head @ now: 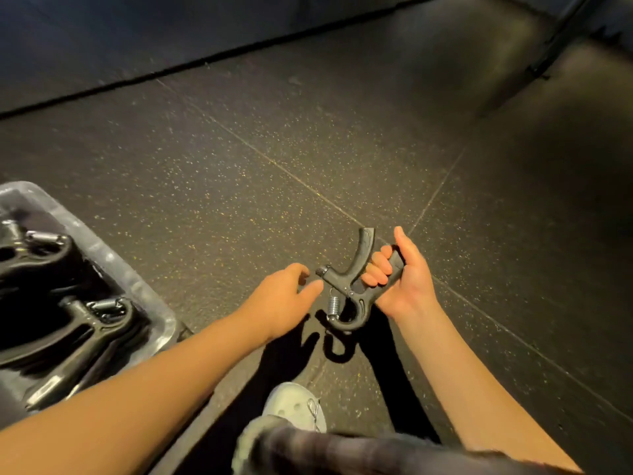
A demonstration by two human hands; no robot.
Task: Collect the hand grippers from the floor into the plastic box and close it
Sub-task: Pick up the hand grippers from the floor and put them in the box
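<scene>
So from the head cam: right hand has its fingers curled tight round one handle of a black hand gripper, held up off the speckled floor, with the other handle poking up past the fingertips and the spring loop hanging below them. Left hand sits just beside the gripper's knob end, fingers loosely spread, not touching anything. Plastic box is off past the left hand, lid off, more grippers inside. Can't read any branding.
</scene>
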